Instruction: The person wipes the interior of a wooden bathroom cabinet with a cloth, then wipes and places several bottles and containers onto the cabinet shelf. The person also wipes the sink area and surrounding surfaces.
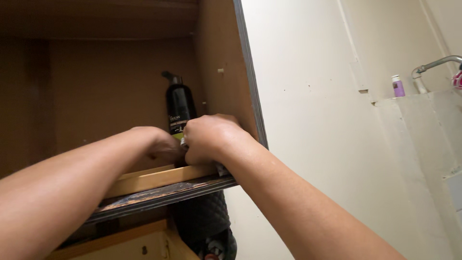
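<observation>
Both my arms reach up into a brown wooden cabinet (221, 58). My right hand (211, 137) is closed around something small at the front edge of the shelf (159, 192); only a greenish-white sliver and a grey bit below the hand show. My left hand (161, 144) rests beside it on the shelf, fingers hidden behind the right hand. Right behind both hands stands a tall black pump bottle (180, 108) with a light label, against the cabinet's right wall.
A cream wall (313, 120) fills the right. On a ledge at the far right stand a small purple bottle (398, 86) and a curved metal pipe (433, 65). A dark quilted item (202, 221) hangs below the shelf.
</observation>
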